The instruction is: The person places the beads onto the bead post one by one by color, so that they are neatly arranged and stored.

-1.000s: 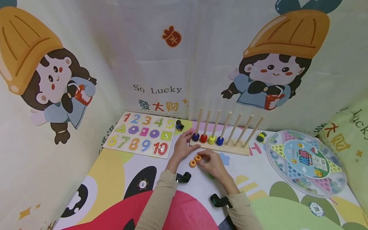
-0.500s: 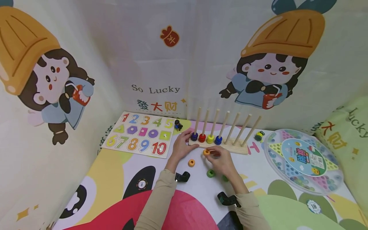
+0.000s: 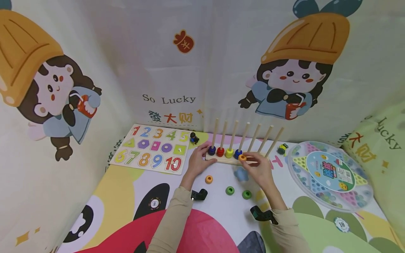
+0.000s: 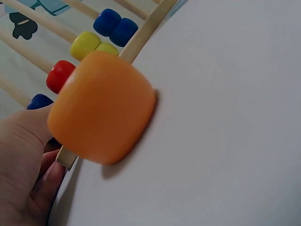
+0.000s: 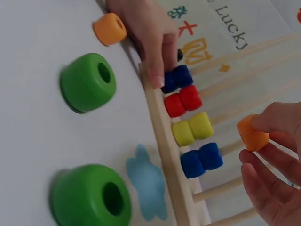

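Observation:
My left hand (image 3: pixel 197 162) grips the left end of the wooden peg stand (image 3: pixel 225 160), its thumb along the front edge. In the right wrist view, blue, red, yellow and blue beads sit in pairs on the first pegs from that end; the other pegs are bare. My right hand (image 3: pixel 262 170) pinches an orange bead (image 5: pixel 253 133) between thumb and fingers, in front of the pegs and above the base. A second orange bead (image 4: pixel 101 108) lies on the table in front of the left hand. Two green beads (image 3: pixel 230 190) (image 5: pixel 90 195) lie nearer the front.
Left of the stand lies a number and shape puzzle board (image 3: pixel 148 149). Small toy figures stand behind it (image 3: pixel 194 138) and to the right of the pegs (image 3: pixel 282 149). A round, clear-covered marble game (image 3: pixel 330 175) sits at the right. A printed cloth wall (image 3: pixel 215 70) rises behind.
My right hand has picked up one of the two orange beads and carried it rightward and up to the pegs, uncovering the green beads. The left hand keeps its grip on the stand.

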A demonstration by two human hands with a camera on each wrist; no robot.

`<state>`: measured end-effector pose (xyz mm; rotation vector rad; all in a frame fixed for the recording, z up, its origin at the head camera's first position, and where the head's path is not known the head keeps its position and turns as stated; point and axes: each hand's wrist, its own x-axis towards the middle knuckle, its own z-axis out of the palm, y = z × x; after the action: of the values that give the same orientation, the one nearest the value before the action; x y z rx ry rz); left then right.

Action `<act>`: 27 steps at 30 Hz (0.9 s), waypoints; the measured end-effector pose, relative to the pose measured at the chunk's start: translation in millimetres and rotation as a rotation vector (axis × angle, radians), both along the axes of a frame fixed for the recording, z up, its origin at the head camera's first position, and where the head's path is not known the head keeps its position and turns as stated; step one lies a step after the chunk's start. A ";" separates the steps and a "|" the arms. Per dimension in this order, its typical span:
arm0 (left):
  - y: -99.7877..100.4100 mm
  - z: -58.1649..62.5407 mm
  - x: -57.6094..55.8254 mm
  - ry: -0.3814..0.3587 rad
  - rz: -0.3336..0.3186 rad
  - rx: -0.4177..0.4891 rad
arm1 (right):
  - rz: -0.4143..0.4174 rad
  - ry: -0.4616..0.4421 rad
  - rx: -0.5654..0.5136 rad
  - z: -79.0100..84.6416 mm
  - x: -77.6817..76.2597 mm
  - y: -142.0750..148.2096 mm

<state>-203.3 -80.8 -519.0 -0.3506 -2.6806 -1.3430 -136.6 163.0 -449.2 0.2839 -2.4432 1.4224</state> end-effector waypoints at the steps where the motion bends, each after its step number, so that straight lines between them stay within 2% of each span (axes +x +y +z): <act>1: 0.0 -0.3 -0.1 -0.001 0.001 -0.004 | -0.013 0.013 -0.001 2.7 -0.5 1.8; 9: -0.3 -0.8 -1.3 -0.004 -0.001 -0.011 | -0.091 0.107 -0.046 30.6 -1.8 10.7; 16: -1.3 1.2 0.1 0.002 -0.005 -0.011 | -0.103 0.233 -0.094 85.3 8.2 1.3; 18: -1.6 2.0 -0.1 -0.004 -0.005 -0.009 | -0.105 0.263 -0.101 94.7 7.0 1.8; 27: -1.5 2.9 0.6 -0.010 -0.008 0.000 | -0.193 0.326 -0.136 102.6 -17.1 11.4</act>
<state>-202.7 -82.3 -516.2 -0.3563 -2.6901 -1.3509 -153.7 174.4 -346.6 0.2219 -2.0445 1.3343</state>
